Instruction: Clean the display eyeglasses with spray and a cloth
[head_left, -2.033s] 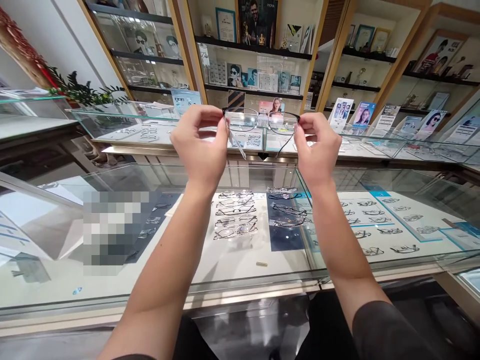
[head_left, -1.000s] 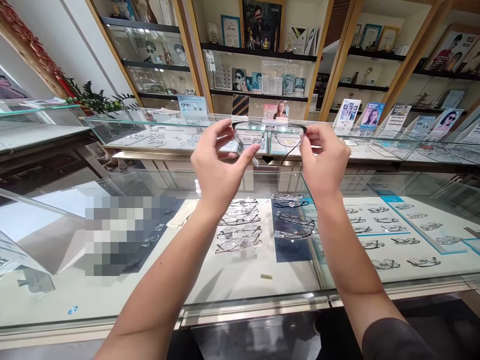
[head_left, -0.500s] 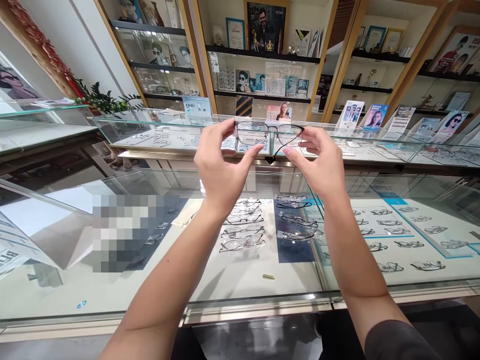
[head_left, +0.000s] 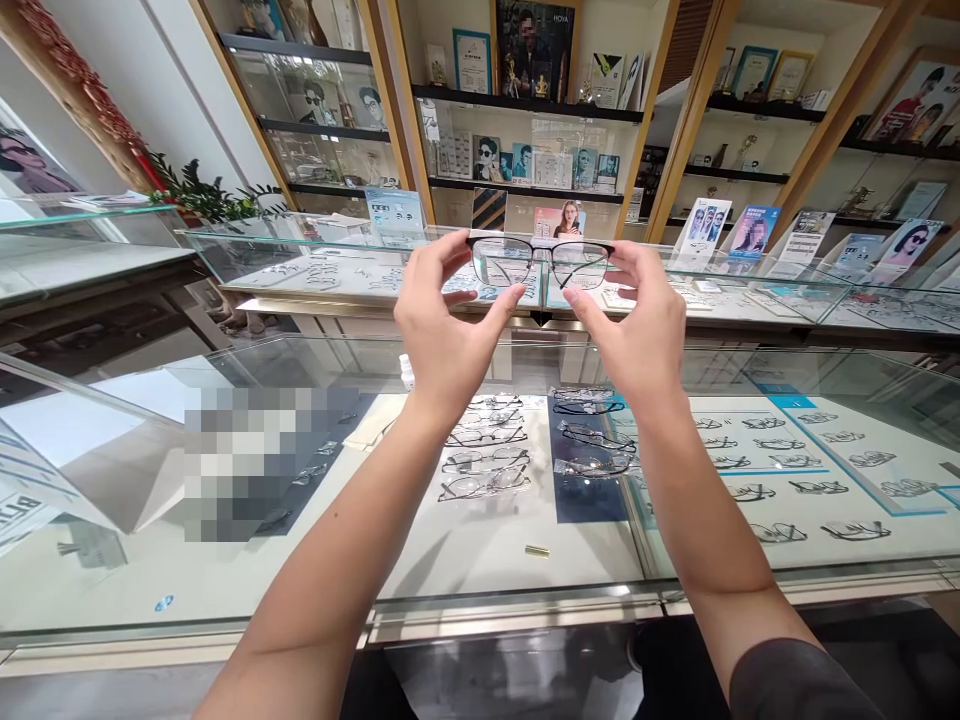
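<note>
A pair of eyeglasses (head_left: 541, 250) with a dark upper rim and clear lenses is held up level above the glass counter. My left hand (head_left: 448, 325) grips its left end, fingers behind and thumb below the left lens. At the right end, my right hand (head_left: 637, 325) holds the frame the same way, its thumb under the right lens. Both temples show behind the lenses, angled inward. Beneath my hands, a column of eyeglasses (head_left: 486, 461) lies in the display case, beside more pairs (head_left: 596, 467) on a dark blue mat (head_left: 589, 508).
The glass counter (head_left: 510, 590) spans the front, with a small gold-coloured piece (head_left: 537, 551) showing in it. A white bottle (head_left: 406, 372) stands behind my left wrist. Further back are another glass display case (head_left: 300, 270), upright cards (head_left: 701, 232) and wall shelves (head_left: 525, 105).
The eyeglasses have turned slightly, so both lenses now face me more squarely and the right temple sits behind its lens. Both hands still hold the frame and have shifted only a little.
</note>
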